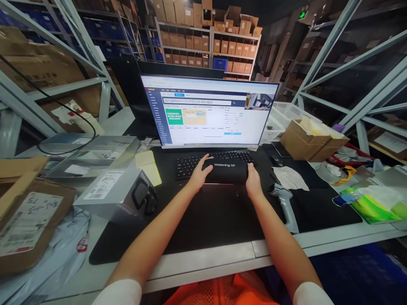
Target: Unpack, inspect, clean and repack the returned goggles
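Note:
A black case (227, 173) with "Wakening" printed in white spans the space between my hands, in front of the keyboard (187, 166). My left hand (200, 174) grips its left end, thumb on the front face and forefinger along the top. Around the right end is my right hand (253, 181), its fingers mostly hidden behind the case. What the case contains cannot be seen. On the left stands a silver box (116, 197) printed with dark goggles and a white label. Behind the keyboard a lit monitor (210, 114) shows a software page.
A grey barcode scanner (286, 207) and a pale cloth (291, 178) lie to the right, near a mouse (276, 161). A yellow pad (148, 168) is left of the keyboard. Cardboard boxes (305, 137), a green packet (372, 205) and a brown carton (32, 220) flank the black mat (210, 224).

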The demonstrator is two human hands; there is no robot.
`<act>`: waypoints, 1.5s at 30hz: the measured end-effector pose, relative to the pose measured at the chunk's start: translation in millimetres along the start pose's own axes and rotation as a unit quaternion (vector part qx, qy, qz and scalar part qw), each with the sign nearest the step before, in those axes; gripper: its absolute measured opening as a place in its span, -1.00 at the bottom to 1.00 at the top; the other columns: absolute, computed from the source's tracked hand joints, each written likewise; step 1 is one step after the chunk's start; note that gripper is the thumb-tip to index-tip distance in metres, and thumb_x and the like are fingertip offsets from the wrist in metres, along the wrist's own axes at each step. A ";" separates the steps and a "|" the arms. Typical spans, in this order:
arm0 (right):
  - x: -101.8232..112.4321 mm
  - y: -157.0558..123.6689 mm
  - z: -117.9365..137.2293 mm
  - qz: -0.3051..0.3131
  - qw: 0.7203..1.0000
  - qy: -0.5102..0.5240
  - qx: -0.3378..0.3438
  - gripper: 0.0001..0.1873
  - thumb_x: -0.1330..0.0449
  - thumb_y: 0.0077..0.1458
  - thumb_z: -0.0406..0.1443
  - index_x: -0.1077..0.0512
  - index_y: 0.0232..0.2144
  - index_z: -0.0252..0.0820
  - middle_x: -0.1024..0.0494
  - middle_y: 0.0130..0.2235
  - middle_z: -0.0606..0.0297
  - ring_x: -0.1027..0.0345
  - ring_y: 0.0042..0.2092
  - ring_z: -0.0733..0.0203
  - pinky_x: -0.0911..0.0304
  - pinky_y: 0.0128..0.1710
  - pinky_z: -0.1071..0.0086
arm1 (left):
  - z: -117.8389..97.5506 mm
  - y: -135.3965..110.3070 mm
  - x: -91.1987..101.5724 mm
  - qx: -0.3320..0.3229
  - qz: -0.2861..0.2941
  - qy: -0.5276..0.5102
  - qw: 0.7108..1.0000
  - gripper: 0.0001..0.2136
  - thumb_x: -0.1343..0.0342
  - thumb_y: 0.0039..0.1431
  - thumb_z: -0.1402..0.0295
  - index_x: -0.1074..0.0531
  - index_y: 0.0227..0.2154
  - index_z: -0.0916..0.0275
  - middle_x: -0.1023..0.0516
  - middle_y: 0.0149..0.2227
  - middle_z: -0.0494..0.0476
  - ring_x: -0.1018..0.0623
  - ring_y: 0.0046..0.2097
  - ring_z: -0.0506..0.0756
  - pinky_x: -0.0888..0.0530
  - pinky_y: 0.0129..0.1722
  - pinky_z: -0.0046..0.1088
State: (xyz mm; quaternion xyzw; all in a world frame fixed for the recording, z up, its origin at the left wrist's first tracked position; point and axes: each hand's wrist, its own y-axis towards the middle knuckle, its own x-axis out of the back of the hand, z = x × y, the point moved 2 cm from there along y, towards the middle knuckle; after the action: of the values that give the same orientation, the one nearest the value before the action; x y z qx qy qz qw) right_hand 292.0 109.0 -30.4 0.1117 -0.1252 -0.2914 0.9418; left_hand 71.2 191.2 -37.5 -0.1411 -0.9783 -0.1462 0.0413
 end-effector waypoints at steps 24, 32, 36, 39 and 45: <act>-11.5 35.2 10.6 0.170 0.964 -0.202 -0.004 -0.60 -0.03 0.10 -0.47 -0.56 -0.11 -0.15 -0.59 0.06 0.15 -0.40 0.14 -0.03 -0.13 0.27 0.01 | -32.3 -14.3 -15.6 -0.106 0.103 0.233 0.961 -0.38 -0.01 0.25 0.43 -0.12 0.38 0.19 0.18 0.50 0.20 0.21 0.50 0.21 0.05 0.45 -0.03; 13.9 54.4 36.2 0.241 0.924 -0.286 0.073 -0.58 -0.05 0.30 -0.25 -0.47 0.12 -0.23 -0.48 0.20 0.04 -0.31 0.25 0.00 -0.10 0.31 0.11 | -33.0 -9.4 -4.7 -0.031 0.238 0.457 0.856 -0.53 0.17 0.41 0.24 -0.27 0.31 0.15 -0.03 0.46 0.14 0.14 0.49 0.36 0.17 0.33 0.41; 3.2 48.2 50.6 0.305 0.894 -0.309 0.111 -0.46 -0.20 0.22 -0.06 -0.43 0.19 -0.10 -0.37 0.29 0.06 -0.14 0.35 -0.11 0.10 0.38 -0.10 | -56.8 -19.0 -6.7 -0.054 0.201 0.472 0.857 -0.53 0.17 0.43 0.18 -0.34 0.26 0.23 -0.10 0.44 0.23 0.10 0.49 0.40 0.04 0.34 0.37; -21.1 29.8 50.2 0.424 0.812 -0.377 0.140 0.00 -0.45 -0.14 0.07 -0.28 0.32 0.02 -0.15 0.41 0.00 0.14 0.43 -0.34 0.47 0.33 -0.41 | -103.6 -49.2 -2.1 -0.152 0.107 0.453 0.872 -0.59 0.06 0.40 0.22 -0.42 0.19 0.24 -0.19 0.41 0.30 0.00 0.47 0.41 -0.08 0.33 0.32; -30.2 24.2 40.9 0.477 0.742 -0.422 0.207 0.03 -0.37 -0.01 0.06 -0.09 0.41 0.01 -0.15 0.39 -0.07 0.03 0.40 -0.22 0.50 0.37 -0.28 | -147.4 -148.0 76.5 -0.391 -0.264 0.381 0.796 -0.59 -0.18 0.15 0.40 -0.44 0.09 0.04 -0.39 0.24 0.15 -0.29 0.35 0.36 -0.24 0.33 0.10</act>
State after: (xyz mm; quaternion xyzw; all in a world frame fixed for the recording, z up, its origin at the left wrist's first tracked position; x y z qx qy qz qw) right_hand 268.2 140.3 9.8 0.0950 -0.6040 0.2120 0.7624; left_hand -38.8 31.7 71.8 0.1853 -0.7427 -0.5630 0.3116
